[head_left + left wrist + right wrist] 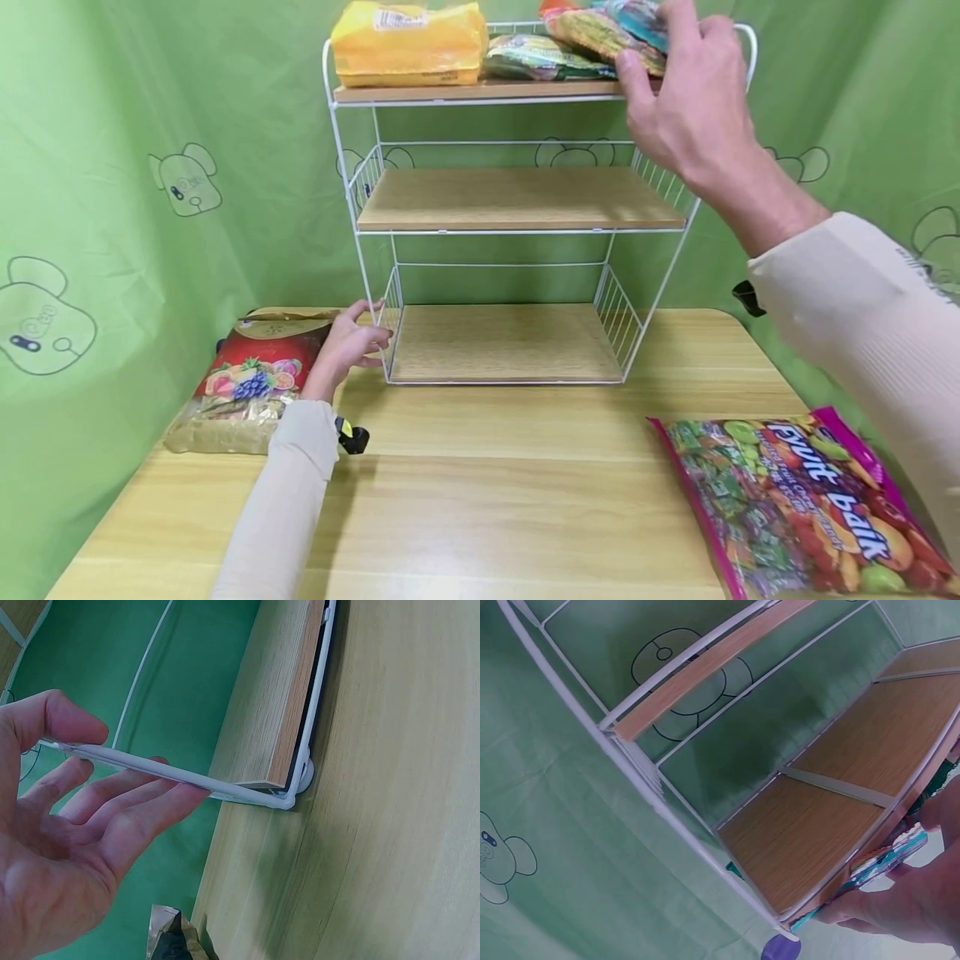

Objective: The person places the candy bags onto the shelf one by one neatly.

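A white wire rack with wooden shelves (525, 196) stands on the table. My left hand (348, 342) holds its left front post (150, 766) low down, thumb on one side and fingers on the other. Up at the top shelf's right end, my right hand (697, 108) grips colourful snack packets, an orange and yellow one (600, 33) and a blue one (637, 17) beside it. The right wrist view shows a teal-edged packet (889, 859) by the fingers. A green and white packet (536, 54) and a yellow bag (408, 46) lie further left on that shelf.
A large bag of fruit candy (810, 508) with a pink border lies at the table's front right. On the left, a red and clear bag (255, 367) rests near the left forearm. Green cloth (90, 167) hangs around the table (480, 517).
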Demonstrator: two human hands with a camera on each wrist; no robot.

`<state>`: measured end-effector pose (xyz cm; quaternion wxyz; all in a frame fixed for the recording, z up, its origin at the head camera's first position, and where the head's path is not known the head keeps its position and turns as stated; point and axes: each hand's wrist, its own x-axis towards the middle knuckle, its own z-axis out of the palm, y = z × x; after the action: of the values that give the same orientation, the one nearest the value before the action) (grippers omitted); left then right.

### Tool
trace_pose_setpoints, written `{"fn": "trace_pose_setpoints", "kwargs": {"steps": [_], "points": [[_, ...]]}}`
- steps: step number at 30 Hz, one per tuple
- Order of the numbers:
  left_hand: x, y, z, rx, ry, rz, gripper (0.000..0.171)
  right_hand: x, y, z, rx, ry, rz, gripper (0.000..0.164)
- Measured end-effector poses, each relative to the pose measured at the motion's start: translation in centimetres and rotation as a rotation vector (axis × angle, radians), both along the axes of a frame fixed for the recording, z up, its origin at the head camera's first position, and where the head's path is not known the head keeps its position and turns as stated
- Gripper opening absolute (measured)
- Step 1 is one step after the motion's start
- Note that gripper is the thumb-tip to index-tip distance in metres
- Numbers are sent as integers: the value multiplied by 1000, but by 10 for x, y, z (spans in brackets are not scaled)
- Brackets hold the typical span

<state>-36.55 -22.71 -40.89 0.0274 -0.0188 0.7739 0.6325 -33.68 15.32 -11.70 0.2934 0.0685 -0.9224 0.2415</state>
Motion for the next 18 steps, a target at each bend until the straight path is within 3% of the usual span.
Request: {"fn": "trace_pose_setpoints", "kwargs": {"steps": [18], "points": [[-1, 0, -1, 23, 0, -2, 62, -13, 8, -10, -10, 74, 27, 59]]}}
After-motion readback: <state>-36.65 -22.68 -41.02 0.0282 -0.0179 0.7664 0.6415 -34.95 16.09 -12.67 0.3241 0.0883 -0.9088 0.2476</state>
